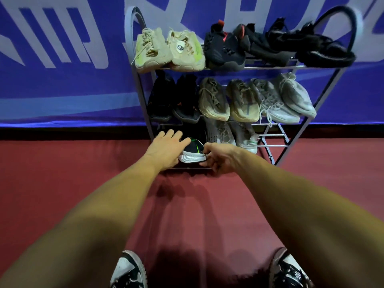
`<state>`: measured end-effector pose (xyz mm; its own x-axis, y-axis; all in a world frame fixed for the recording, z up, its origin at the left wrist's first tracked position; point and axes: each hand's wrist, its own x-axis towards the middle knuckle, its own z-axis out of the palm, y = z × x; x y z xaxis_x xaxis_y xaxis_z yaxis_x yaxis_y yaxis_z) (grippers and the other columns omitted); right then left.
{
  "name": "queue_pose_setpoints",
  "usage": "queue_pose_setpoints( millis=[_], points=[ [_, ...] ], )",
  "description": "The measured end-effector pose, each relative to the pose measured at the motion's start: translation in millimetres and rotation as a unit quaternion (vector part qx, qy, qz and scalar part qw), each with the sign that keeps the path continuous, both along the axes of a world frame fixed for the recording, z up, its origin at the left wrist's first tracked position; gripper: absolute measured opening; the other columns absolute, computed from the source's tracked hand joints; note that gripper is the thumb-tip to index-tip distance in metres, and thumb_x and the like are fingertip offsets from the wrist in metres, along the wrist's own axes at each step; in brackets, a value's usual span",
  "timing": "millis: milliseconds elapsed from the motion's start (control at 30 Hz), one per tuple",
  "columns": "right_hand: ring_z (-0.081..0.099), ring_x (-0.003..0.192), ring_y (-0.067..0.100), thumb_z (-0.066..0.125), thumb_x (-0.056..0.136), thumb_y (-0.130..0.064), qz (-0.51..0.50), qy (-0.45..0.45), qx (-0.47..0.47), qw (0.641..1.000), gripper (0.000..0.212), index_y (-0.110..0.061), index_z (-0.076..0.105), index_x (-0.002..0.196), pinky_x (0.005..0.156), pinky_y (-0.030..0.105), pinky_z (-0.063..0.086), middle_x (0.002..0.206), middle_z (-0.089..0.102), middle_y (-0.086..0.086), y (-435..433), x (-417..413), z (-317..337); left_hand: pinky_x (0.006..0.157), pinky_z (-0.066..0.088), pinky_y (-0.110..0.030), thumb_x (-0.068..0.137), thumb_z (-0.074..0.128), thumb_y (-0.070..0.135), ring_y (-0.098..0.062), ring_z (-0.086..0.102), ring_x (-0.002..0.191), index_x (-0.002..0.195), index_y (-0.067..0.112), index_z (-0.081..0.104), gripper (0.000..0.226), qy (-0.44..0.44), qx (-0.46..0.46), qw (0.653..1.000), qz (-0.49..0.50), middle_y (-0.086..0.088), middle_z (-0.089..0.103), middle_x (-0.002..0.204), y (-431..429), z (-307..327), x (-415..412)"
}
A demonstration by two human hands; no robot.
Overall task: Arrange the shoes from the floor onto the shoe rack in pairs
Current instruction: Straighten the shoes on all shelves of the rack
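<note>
A metal shoe rack [295,67] with three shelves stands against the blue wall. On its bottom shelf at the left sits a black shoe with a white sole and green stripe [193,151], heel toward me. My left hand [165,148] lies over the shoe's left side with fingers spread and fairly straight. My right hand [218,157] pinches the white sole at the heel's right edge. A grey pair [232,136] sits beside it on the same shelf.
The top shelf holds a cream pair [170,48] and black shoes [270,44]. The middle shelf holds a black pair [174,98], a tan pair [228,100] and a light grey pair [284,98]. My own feet [128,271] stand on the red floor [72,163].
</note>
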<state>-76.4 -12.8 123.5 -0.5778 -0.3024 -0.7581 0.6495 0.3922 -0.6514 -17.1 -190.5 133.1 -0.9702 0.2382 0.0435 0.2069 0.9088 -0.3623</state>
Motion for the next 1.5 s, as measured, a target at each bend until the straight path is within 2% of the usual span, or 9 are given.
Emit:
queue_pose_setpoints(
  millis=[167,367,533,767,967,1067,1200,1367,1500],
  points=[
    [0.040,0.036,0.007,0.048,0.084,-0.025,-0.071,0.042,-0.029,0.996,0.016,-0.015,0.047,0.072,0.042,0.019,0.024,0.046,0.048,-0.001,14.6,4.6,14.9,0.081,0.037,-0.037,0.074,0.065,0.031,-0.027,0.052,0.105,0.121,0.025,0.051,0.049,0.020,0.020,0.999,-0.025,-0.002,0.055,0.116,7.9,16.7,1.5],
    [0.060,0.069,0.015,0.069,0.080,-0.054,-0.080,0.100,-0.098,0.987,0.041,-0.018,0.065,0.100,0.056,0.025,0.042,0.070,0.058,0.001,19.1,13.3,10.8,0.084,0.037,-0.038,0.076,0.063,0.041,-0.026,0.056,0.099,0.129,0.031,0.050,0.056,0.008,0.067,0.998,-0.004,-0.002,0.057,0.105,31.7,17.8,-5.1],
    [0.051,0.048,0.009,0.080,0.076,-0.041,-0.164,0.143,-0.109,0.970,0.041,-0.014,0.062,0.100,0.044,0.022,0.037,0.059,0.055,-0.003,20.5,8.7,3.2,0.085,0.041,-0.039,0.075,0.066,0.043,-0.027,0.058,0.101,0.121,0.027,0.053,0.050,-0.003,0.170,0.985,0.020,-0.002,0.057,0.103,42.0,8.2,-9.3],
    [0.033,0.040,0.012,0.073,0.074,-0.033,-0.211,0.151,-0.094,0.961,0.026,-0.016,0.054,0.079,0.045,0.023,0.025,0.051,0.042,-0.003,27.5,4.0,-10.5,0.079,0.049,-0.029,0.080,0.067,0.039,-0.017,0.062,0.086,0.095,0.028,0.064,0.018,-0.153,0.448,0.873,0.116,0.004,0.063,0.094,15.4,-2.4,-14.2],
    [0.044,0.061,0.018,0.078,0.055,-0.045,-0.237,0.145,-0.123,0.953,0.051,-0.015,0.068,0.096,0.056,0.031,0.031,0.079,0.056,0.006,25.0,-1.1,-6.8,0.062,0.045,-0.018,0.089,0.067,0.032,-0.005,0.058,0.070,0.109,0.023,0.065,0.022,-0.234,0.449,0.843,0.180,0.008,0.063,0.089,9.6,-17.8,-7.2],
    [0.051,0.062,0.022,0.076,0.063,-0.040,-0.234,0.143,-0.139,0.951,0.043,-0.011,0.069,0.093,0.061,0.035,0.038,0.072,0.061,0.006,28.6,-0.2,-5.8,0.090,0.050,-0.021,0.091,0.066,0.029,-0.006,0.068,0.093,0.109,0.016,0.071,0.022,-0.293,0.531,0.774,0.181,0.006,0.074,0.102,7.7,-25.0,-1.9],
    [0.059,0.076,0.027,0.078,0.060,-0.042,-0.238,0.131,-0.156,0.950,0.064,-0.004,0.071,0.111,0.070,0.039,0.046,0.087,0.069,0.013,30.6,-2.5,-14.1,0.070,0.048,-0.017,0.089,0.072,0.020,-0.004,0.063,0.067,0.083,0.020,0.067,0.008,-0.246,0.585,0.756,0.161,0.008,0.068,0.072,8.3,-34.8,-0.4],
    [0.067,0.073,0.023,0.078,0.074,-0.027,-0.161,0.193,-0.063,0.966,0.031,-0.007,0.070,0.097,0.062,0.034,0.057,0.091,0.075,0.012,27.3,3.1,-21.9,0.060,0.036,-0.029,0.082,0.074,0.030,-0.010,0.041,0.051,0.081,0.016,0.064,0.018,-0.114,0.563,0.796,0.193,0.015,0.046,0.047,6.7,-51.6,2.4],
    [0.065,0.067,0.013,0.081,0.077,-0.015,-0.008,0.235,0.010,0.972,0.026,-0.012,0.069,0.101,0.054,0.019,0.051,0.085,0.072,0.002,24.9,16.1,-30.7,0.068,0.046,-0.024,0.087,0.073,0.021,-0.015,0.062,0.066,0.090,0.007,0.068,0.015,-0.149,0.659,0.707,0.208,-0.007,0.069,0.074,9.9,-47.9,6.6]
  ],
)
